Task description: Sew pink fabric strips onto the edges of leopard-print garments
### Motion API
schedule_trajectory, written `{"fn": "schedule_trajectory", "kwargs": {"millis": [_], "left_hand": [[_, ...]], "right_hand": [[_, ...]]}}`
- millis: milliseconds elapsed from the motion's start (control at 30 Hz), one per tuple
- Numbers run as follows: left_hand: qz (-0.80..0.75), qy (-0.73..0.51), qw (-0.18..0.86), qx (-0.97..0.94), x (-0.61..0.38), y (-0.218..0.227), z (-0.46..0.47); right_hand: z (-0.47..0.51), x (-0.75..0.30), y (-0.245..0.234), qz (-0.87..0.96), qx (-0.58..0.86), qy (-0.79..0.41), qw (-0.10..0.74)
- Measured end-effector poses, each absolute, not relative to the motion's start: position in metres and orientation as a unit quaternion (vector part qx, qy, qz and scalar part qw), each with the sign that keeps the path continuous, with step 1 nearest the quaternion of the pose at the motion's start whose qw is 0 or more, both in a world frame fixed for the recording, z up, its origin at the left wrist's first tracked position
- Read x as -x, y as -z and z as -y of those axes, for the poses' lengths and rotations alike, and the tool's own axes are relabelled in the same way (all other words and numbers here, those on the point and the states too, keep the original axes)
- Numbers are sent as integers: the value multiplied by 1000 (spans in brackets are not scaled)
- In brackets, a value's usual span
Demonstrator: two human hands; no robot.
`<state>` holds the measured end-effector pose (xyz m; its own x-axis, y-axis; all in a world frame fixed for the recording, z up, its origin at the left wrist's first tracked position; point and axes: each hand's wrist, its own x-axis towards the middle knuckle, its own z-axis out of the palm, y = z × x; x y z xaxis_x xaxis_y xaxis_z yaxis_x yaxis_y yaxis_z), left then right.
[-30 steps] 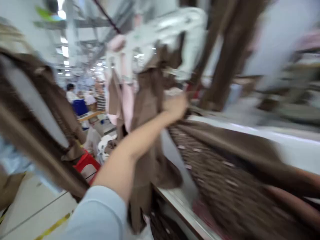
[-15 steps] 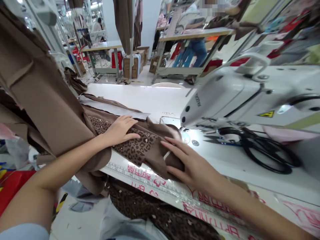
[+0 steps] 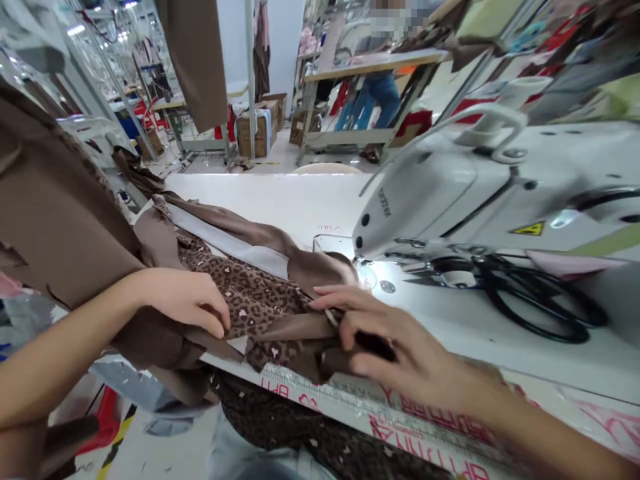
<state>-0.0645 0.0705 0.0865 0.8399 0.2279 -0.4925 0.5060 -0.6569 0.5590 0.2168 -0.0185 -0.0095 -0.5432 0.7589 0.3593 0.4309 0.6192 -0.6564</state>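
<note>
A brown garment with a leopard-print lining (image 3: 245,293) lies bunched on the white sewing table (image 3: 280,207), and a large brown part of it drapes off to the left. My left hand (image 3: 187,300) curls over the fabric's near edge, gripping a fold. My right hand (image 3: 400,350) pinches folded brown cloth close to the front of the table, a short way from the presser foot (image 3: 367,275). A thin pale strip (image 3: 331,318) shows at its fingertips. The sewing machine head (image 3: 435,193) stands just beyond that hand.
Black-handled scissors (image 3: 530,300) lie under the machine's right side. A printed ruler strip (image 3: 320,388) runs along the table's front edge, with leopard-print cloth (image 3: 310,427) hanging below it. Farther back stand cardboard boxes (image 3: 255,133), other tables and a co-worker's jeans-clad legs (image 3: 367,100).
One second ago my raised right arm lifted the cloth while the view swung. Half a second ago both hands lay flat on it. Now their fingers curl in, gathering the fabric.
</note>
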Motion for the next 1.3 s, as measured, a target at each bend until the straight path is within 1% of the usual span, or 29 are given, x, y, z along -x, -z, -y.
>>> {"fn": "schedule_trajectory", "kwargs": {"millis": [33,100,167,200,267,333,400,467,500,567,600,667,700,733,767,800,833,867,900,933,967,1000,1033,1067,1133,1167,1200,1233,1300], "left_hand": [[-229,193,329,-895,63,-83,-68],[-287,114,204,-929,51,-66,-73],[-307,33,76,-948,32,-43,-87],[-302,16,35,-952,22,-32,-96],[-300,1,11,-954,5,-12,-114],[-302,-6,24,-953,-4,1,-130],[-296,-11,45,-954,-4,5,-142],[-289,-21,62,-955,5,-3,-149],[-298,-49,65,-951,12,-12,-152],[-342,-152,55,-926,27,-42,-157],[-372,-237,43,-896,31,-60,-160],[-391,-362,0,-846,31,-96,-163],[-380,-403,-31,-832,24,-109,-163],[-363,-410,-59,-835,14,-116,-161],[-347,-390,-79,-849,1,-116,-158],[-328,-336,-84,-879,-14,-108,-153],[-305,-248,-70,-917,-30,-92,-147],[-273,-140,-47,-951,-44,-71,-142],[-246,-89,-30,-965,-57,-47,-136],[-230,-65,-23,-971,-67,-23,-132],[-220,-53,-22,-974,-74,-1,-128],[-216,-52,-24,-975,-78,18,-126],[-217,-59,-30,-974,-80,31,-125],[-218,-68,-35,-973,-79,38,-124],[-188,-90,-53,-977,-75,40,-123],[-144,-95,-62,-983,-73,37,-123],[-86,-96,-70,-989,-70,33,-122],[-26,-95,-75,-992,-68,30,-120],[47,-102,-74,-991,-63,28,-114]], "right_hand": [[12,-214,6,816,373,-272,348],[-5,-205,8,783,426,-255,374],[-20,-196,17,777,470,-214,360],[-26,-192,23,779,479,-199,352],[-31,-190,34,782,493,-183,334],[-32,-192,42,780,507,-173,325],[-30,-194,46,781,517,-158,314],[-31,-192,48,782,526,-148,300],[-34,-188,47,782,530,-147,293],[-41,-174,41,784,532,-156,280],[-44,-166,35,786,529,-165,275],[-46,-150,17,795,511,-189,266],[-43,-144,6,803,495,-208,260],[-36,-141,-5,815,467,-233,252],[-27,-141,-15,829,425,-271,244],[-14,-145,-23,838,353,-340,237],[0,-152,-27,835,295,-402,231],[15,-162,-28,819,278,-441,238],[30,-174,-26,800,306,-451,253],[42,-188,-21,787,345,-444,251],[52,-202,-14,786,371,-439,226],[59,-215,-5,788,397,-424,205],[62,-226,4,797,424,-376,211],[62,-234,13,809,453,-296,231],[54,-242,27,835,470,-95,270],[47,-243,32,851,449,-6,271],[39,-241,35,871,411,55,263],[32,-239,37,891,366,88,255],[21,-235,39,914,295,104,258]]}}
